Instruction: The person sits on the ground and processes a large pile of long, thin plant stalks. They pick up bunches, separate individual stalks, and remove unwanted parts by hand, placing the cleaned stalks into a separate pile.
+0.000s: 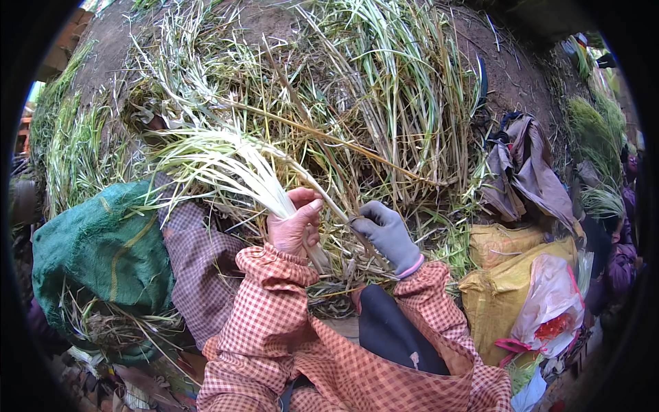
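My bare left hand is closed around a bundle of pale, peeled plant stalks. Their thin leaves fan out to the upper left, and the thick ends show below the fist. My right hand, in a grey glove with a pink cuff, pinches one brownish stalk near its lower end. That stalk slants up and left past my left hand. Dry husk hangs around the pinched part, and my gloved fingertips are partly hidden. Beyond both hands lies a large heap of unpeeled stalks, mixed with yellowed leaves.
A green woven sack sits at the left, beside another person's checked sleeve. Yellow sacks and a white plastic bag stand at my right. Behind them lies a greyish-brown cloth. More green stalks cover the far left ground.
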Motion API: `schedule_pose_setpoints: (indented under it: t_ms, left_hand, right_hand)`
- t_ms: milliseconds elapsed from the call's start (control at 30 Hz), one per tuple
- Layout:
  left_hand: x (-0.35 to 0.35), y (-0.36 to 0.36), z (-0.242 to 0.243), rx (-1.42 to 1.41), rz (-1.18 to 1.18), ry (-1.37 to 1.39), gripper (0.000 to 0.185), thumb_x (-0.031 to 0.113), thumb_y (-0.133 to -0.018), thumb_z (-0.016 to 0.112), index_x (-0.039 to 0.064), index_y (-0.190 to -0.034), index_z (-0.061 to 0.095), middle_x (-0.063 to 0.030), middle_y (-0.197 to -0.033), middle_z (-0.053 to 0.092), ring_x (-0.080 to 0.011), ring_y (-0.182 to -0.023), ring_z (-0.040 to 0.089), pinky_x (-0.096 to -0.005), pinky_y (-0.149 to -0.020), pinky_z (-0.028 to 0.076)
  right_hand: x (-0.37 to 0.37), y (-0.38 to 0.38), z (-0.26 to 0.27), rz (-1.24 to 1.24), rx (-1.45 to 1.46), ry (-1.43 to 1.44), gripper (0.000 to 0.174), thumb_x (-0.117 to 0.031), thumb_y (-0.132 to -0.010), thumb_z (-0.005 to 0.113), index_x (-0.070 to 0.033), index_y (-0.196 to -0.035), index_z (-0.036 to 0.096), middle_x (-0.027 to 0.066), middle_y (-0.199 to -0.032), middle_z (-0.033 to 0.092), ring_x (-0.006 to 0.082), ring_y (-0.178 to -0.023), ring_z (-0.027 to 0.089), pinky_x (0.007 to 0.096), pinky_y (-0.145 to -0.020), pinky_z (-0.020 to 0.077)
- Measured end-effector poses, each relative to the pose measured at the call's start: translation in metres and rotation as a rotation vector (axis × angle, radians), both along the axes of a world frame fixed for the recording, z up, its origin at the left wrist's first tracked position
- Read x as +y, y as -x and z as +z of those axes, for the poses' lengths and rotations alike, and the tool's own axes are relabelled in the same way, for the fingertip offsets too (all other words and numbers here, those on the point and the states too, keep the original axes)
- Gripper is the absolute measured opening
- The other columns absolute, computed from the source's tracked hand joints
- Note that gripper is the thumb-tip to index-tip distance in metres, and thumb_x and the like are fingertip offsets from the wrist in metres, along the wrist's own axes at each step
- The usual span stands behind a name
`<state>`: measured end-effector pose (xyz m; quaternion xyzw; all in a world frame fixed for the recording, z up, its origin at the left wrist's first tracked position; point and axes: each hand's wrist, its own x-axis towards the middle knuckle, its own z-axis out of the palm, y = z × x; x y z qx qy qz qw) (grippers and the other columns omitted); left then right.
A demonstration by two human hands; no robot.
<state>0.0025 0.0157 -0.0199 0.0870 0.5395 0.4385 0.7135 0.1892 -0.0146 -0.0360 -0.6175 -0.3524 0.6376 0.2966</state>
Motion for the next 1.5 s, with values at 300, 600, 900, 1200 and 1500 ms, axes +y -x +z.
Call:
schedule_pose_setpoints:
  t_ms: [300,600,900,1200,1500]
  left_hand:
    - [-0.016,-0.001,-0.022,0.021,0.176,0.023,0.016,0.009,-0.086,0.065,0.006,-0.098,0.055,-0.0046,-0.068,0.055,-0.0081,-0.042,0.043,-0.0218,-0.033,0.035]
    - [-0.013,-0.007,-0.01,-0.009,0.075,0.018,0.021,0.013,-0.088,0.065,0.005,-0.105,0.055,-0.0063,-0.072,0.058,-0.0079,-0.041,0.044,-0.0217,-0.032,0.034]
    - [-0.012,-0.009,-0.005,0.02,-0.023,0.015,0.033,0.009,-0.081,0.07,0.007,-0.112,0.057,-0.0028,-0.076,0.062,-0.0088,-0.046,0.05,-0.0211,-0.035,0.038]
    - [-0.003,0.046,-0.026,0.324,0.176,0.039,0.027,0.011,-0.082,0.071,0.005,-0.106,0.059,-0.0028,-0.067,0.059,-0.0089,-0.043,0.049,-0.0205,-0.031,0.035]
    - [-0.009,0.011,0.022,-0.138,0.038,-0.073,0.032,0.015,-0.089,0.063,0.005,-0.117,0.051,-0.0114,-0.099,0.065,-0.0108,-0.05,0.058,-0.0177,-0.032,0.039]
  right_hand:
    - [0.0,0.003,-0.016,0.011,-0.91,-0.529,0.038,-0.02,-0.083,0.066,-0.002,-0.115,0.058,0.012,-0.094,0.066,0.0225,-0.074,0.063,0.0323,-0.072,0.0503]
    - [0.001,-0.006,-0.038,0.463,-0.965,-0.267,0.024,-0.028,-0.084,0.065,-0.006,-0.094,0.064,0.0104,-0.088,0.065,0.0246,-0.082,0.063,0.037,-0.073,0.0494]
    - [-0.015,0.018,0.026,-0.017,0.016,-0.041,0.016,-0.002,-0.075,0.07,-0.001,-0.089,0.062,0.0012,-0.08,0.061,0.0078,-0.071,0.056,0.0223,-0.063,0.0471]
    - [-0.014,-0.015,0.049,-0.717,0.524,-0.187,0.012,-0.016,-0.09,0.06,-0.004,-0.093,0.059,0.0024,-0.064,0.054,0.0094,-0.048,0.049,0.0213,-0.043,0.0402]
    - [-0.027,0.009,0.041,-0.053,0.148,-0.06,0.022,-0.01,-0.086,0.067,0.002,-0.104,0.063,0.0006,-0.081,0.062,0.0043,-0.07,0.055,0.0199,-0.061,0.045]
